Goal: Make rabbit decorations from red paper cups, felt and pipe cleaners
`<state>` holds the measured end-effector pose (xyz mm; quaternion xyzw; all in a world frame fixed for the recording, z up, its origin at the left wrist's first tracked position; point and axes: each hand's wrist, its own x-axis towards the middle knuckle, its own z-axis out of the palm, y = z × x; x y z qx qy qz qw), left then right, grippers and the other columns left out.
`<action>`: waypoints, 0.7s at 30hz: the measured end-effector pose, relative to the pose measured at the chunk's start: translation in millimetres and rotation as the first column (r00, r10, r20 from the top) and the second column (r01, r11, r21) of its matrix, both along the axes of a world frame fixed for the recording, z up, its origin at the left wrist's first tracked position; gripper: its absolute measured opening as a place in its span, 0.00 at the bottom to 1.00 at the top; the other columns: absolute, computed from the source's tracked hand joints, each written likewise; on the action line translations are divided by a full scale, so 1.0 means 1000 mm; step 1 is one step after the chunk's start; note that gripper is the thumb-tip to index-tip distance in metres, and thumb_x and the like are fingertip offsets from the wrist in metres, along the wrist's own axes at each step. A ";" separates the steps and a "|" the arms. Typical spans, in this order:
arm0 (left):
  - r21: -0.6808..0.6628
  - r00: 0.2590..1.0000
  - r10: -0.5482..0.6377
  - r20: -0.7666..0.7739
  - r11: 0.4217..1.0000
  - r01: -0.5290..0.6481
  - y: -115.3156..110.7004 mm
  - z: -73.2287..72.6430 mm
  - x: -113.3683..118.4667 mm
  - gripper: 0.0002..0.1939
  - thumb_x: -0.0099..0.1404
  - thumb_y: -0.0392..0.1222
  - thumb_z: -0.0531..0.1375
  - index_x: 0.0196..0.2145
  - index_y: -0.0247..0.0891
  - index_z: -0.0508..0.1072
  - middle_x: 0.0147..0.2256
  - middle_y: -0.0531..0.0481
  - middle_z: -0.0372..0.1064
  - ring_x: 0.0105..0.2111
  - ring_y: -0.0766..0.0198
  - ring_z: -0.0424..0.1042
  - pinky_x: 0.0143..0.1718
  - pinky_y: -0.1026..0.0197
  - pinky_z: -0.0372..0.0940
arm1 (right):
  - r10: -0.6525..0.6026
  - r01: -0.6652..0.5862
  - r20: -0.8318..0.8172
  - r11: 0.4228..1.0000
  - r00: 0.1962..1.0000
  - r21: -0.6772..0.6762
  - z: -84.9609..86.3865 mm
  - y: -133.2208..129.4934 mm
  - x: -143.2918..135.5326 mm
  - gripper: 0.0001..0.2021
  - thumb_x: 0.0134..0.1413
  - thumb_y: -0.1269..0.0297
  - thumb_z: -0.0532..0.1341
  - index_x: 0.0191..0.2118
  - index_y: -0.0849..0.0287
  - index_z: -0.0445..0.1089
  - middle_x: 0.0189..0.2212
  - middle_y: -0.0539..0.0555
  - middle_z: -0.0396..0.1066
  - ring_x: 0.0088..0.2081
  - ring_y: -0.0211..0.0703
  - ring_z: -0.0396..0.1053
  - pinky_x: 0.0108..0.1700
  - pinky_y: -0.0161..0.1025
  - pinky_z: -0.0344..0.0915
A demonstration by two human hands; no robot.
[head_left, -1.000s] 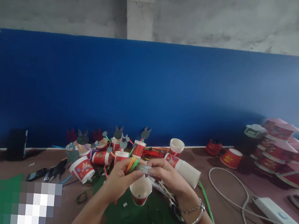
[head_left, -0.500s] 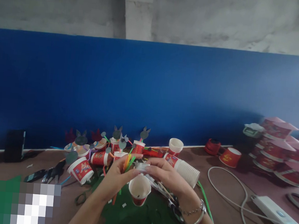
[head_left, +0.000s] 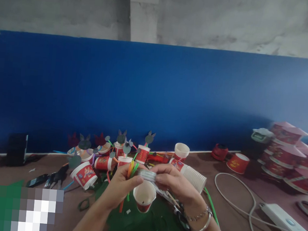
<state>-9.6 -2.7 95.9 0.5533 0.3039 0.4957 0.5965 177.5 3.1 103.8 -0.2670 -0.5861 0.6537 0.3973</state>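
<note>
My left hand (head_left: 122,184) is closed around several coloured straws (head_left: 133,169), orange, yellow and green, which stick out above and below the fingers. Thumb and fingers also pinch one end of a small shiny whitish roll (head_left: 147,175), blurred, which looks like clear tape. At its other end, my right hand (head_left: 177,179) grips the roll with closed fingers. Just below it a red-and-white paper cup (head_left: 144,196) stands upright on the green mat (head_left: 145,228), open side up, with a small dark spot inside. The hands partly hide the things behind them.
Decorated paper cups (head_left: 84,175) with straws and dark animal-shaped cutouts crowd the back left. Right of my hands lies a stack of cups (head_left: 194,177). Scissors (head_left: 182,217) lie by my right wrist. A white power strip (head_left: 286,225) and pink-topped cups (head_left: 286,154) are farther right.
The whitish roll has turned slightly and dropped a little, and more of it shows between my fingers. My right fingers have drawn back to its right end. The straws stay in my left hand.
</note>
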 end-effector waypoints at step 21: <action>0.069 0.997 -0.004 -0.076 0.998 0.009 0.000 0.003 -0.002 0.16 0.49 0.49 0.67 0.30 0.34 0.75 0.23 0.54 0.66 0.22 0.70 0.60 0.26 0.66 0.57 | -0.019 0.019 0.105 1.000 0.994 -0.001 0.005 -0.002 0.000 0.12 0.46 0.58 0.64 0.31 0.63 0.74 0.14 0.44 0.55 0.19 0.29 0.48 0.21 0.31 0.44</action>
